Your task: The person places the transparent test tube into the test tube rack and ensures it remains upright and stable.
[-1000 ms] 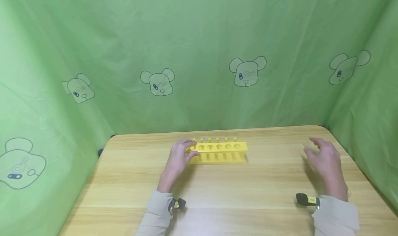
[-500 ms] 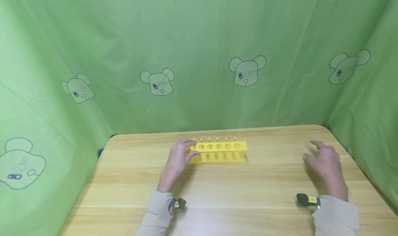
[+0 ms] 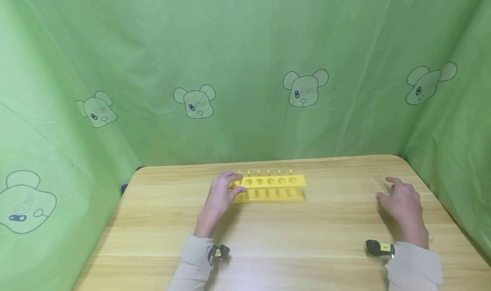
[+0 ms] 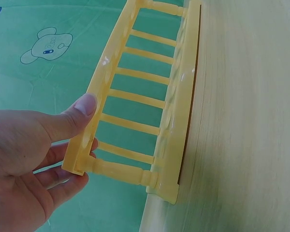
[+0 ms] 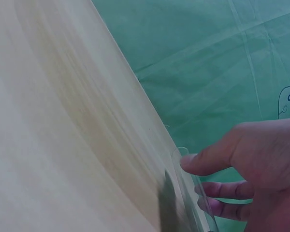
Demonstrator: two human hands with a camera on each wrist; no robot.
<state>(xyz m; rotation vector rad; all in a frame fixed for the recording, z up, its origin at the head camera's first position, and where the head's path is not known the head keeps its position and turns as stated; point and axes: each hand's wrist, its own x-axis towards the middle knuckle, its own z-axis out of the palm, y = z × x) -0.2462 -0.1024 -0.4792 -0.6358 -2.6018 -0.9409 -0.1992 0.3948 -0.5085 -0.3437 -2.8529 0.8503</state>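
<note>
A yellow test tube rack [image 3: 285, 194] stands on the table, its holes bare of tubes. In the head view my left hand [image 3: 219, 195] holds its left end. The left wrist view shows the thumb on the rack's [image 4: 173, 145] upper bar and the fingers curled beneath. Far to the right, my right hand [image 3: 402, 203] is by a clear test tube [image 3: 381, 183] that slants across the table. Thumb and index finger stand apart on either side of it. In the right wrist view the fingertips touch or nearly touch the clear tube [image 5: 181, 181]; its outline is faint.
The wooden table [image 3: 307, 235] reaches to a green curtain [image 3: 245, 133] at the back and sides. A faint clear object [image 3: 431, 238] lies beside my right wrist. Each wrist wears a small black camera [image 3: 374, 246].
My right hand has drawn back slightly toward me, exposing more of the clear tube, which stays about where it was. My left hand and the rack have not moved.
</note>
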